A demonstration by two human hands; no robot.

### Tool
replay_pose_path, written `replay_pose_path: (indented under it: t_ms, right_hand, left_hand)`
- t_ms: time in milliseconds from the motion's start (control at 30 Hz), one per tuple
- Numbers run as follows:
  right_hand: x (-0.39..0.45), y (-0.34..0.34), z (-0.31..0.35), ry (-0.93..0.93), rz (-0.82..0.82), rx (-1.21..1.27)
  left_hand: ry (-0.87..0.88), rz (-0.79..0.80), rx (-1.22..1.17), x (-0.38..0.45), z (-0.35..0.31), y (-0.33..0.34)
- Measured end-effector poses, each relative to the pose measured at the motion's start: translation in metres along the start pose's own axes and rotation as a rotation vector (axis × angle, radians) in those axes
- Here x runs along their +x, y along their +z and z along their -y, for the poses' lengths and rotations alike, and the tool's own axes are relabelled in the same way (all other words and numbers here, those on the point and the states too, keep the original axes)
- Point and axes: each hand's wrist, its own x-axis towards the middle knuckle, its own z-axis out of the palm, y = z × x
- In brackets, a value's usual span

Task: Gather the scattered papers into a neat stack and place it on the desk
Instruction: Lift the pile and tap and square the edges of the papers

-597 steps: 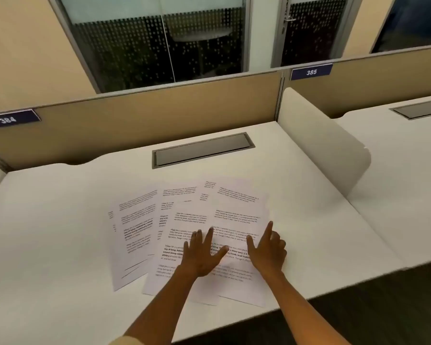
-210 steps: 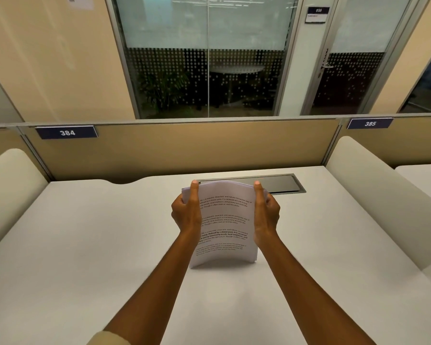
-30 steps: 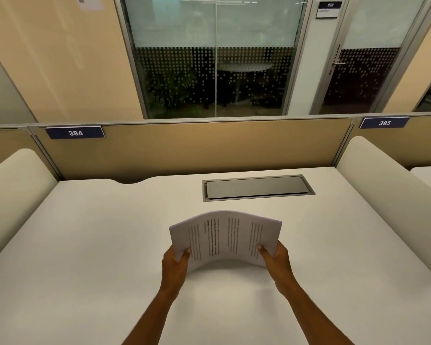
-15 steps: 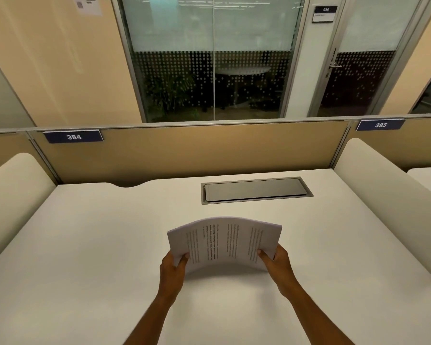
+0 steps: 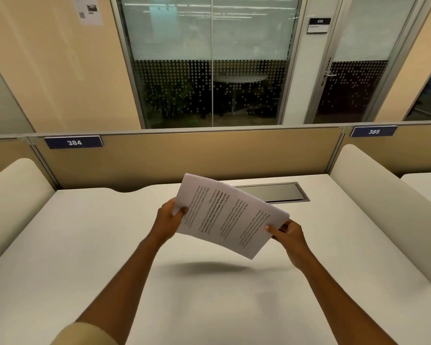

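The printed papers form one stack (image 5: 228,215), held in the air above the white desk (image 5: 85,245). The stack is turned sideways and tilted, its left end higher than its right, and it bows slightly. My left hand (image 5: 168,217) grips the upper left end, thumb on top. My right hand (image 5: 288,231) grips the lower right end, thumb on the printed face. A shadow of the stack lies on the desk below it. No loose sheet shows on the desk.
A grey cable hatch (image 5: 274,192) is set into the desk behind the stack. Rounded cream dividers stand at the left (image 5: 13,195) and right (image 5: 373,202). A tan partition (image 5: 184,155) with plates 384 and 385 closes the back.
The stack has been lifted off the desk and rotated, its left end rising. Earlier the sheets lay fanned out on the desk, then were gathered and tapped upright.
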Motion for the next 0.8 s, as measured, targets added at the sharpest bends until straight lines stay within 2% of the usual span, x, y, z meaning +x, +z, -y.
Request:
replay_pose_path:
  t_ms: [133,400,600,800]
  right_hand:
    - [0.005,-0.01,0.007,-0.031,0.021,-0.225]
    - [0.008,-0.001,0.013,-0.108,0.029,-0.587]
    - [0.008,0.021,0.033,-0.19,0.079,-0.569]
    - [0.004,0.042,0.053,-0.256,0.101,-0.386]
  left_hand:
    - [0.081,0.04,0.171,0.026,-0.029,-0.013]
    - [0.267,0.232,0.506,0.047,-0.081,-0.014]
    - [0.319,0.262,0.649,0.042,-0.103,0.002]
    - [0.355,0.217,0.744,0.039,-0.108,0.017]
